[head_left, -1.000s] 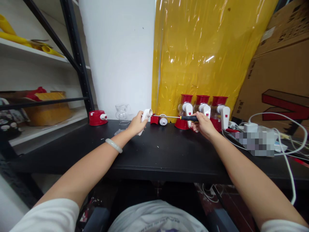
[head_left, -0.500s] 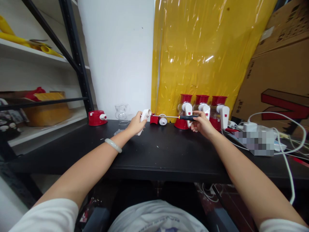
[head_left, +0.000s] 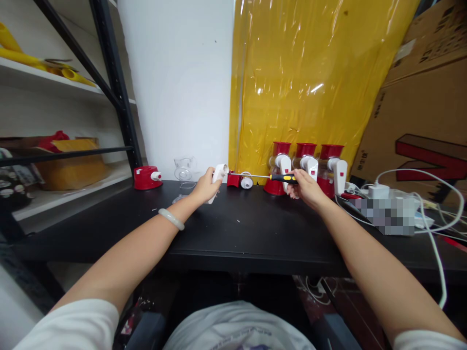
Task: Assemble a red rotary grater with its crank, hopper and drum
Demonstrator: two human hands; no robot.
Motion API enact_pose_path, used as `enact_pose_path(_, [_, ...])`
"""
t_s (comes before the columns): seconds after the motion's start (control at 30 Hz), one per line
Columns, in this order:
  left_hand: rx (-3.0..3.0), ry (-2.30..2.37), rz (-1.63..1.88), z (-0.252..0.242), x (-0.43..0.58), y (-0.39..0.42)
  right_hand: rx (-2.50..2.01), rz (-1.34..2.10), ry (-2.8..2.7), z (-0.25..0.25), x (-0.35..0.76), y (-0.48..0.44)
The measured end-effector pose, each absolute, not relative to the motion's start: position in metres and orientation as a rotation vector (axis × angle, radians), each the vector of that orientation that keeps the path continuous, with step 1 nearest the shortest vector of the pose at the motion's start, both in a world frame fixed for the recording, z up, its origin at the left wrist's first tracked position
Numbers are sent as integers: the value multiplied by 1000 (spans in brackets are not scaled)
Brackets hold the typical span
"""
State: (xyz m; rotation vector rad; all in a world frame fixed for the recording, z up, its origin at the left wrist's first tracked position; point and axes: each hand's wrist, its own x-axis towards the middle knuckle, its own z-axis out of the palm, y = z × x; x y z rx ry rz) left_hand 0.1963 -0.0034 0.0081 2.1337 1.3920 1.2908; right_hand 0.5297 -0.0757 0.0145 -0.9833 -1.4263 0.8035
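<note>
The black table (head_left: 241, 233) carried the work, and along its back stood three red-and-white machines (head_left: 308, 162) in a row, with a red base (head_left: 145, 179) well apart at the left. The right hand (head_left: 306, 188) had its fingers closed round the handle of a screwdriver (head_left: 273, 177), which was almost level. The left hand (head_left: 206, 188) gripped a white crank piece (head_left: 219, 176) above the table. The screwdriver's tip was at the piece's round socket (head_left: 225, 168); whether it sat in a screw was too small to tell. A tip off-centre could slip and scratch the socket; a weak left grip could let the piece twist.
</note>
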Motion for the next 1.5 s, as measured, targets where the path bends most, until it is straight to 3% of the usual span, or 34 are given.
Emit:
enact_pose_path(0.2, [2124,1392,1286,6,195,-1,-935,907,-1341,19,529,-78])
enact_pose_path(1.5, [2104,1417,1252,7,196,-3,-963,745,-1441,13,532,-75])
